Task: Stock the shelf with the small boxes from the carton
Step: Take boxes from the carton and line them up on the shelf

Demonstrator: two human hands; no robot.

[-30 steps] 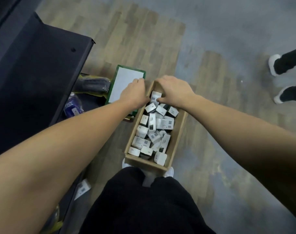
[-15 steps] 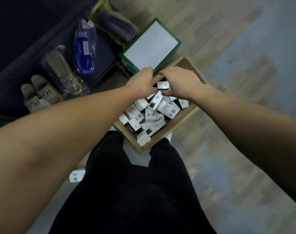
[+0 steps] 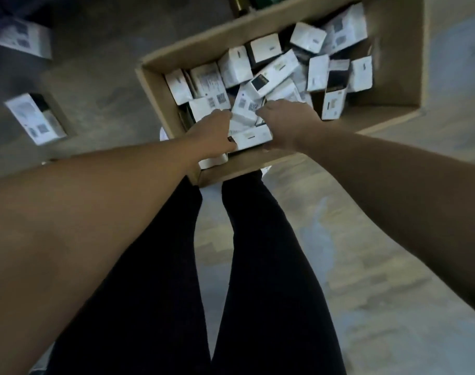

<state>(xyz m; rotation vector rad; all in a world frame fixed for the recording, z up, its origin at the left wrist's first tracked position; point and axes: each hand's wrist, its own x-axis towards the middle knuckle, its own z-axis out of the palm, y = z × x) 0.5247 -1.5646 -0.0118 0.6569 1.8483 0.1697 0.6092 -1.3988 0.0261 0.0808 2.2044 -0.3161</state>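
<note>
Small box (image 3: 251,136) lying flat, long axis left-right, between both hands' grip

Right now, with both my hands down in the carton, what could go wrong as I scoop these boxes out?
1. The small boxes lie jumbled at all angles, so a two-handed scoop by the left hand and right hand may spill some.
2. Two loose boxes already lie on the floor left of the carton; you might step on them.
</note>
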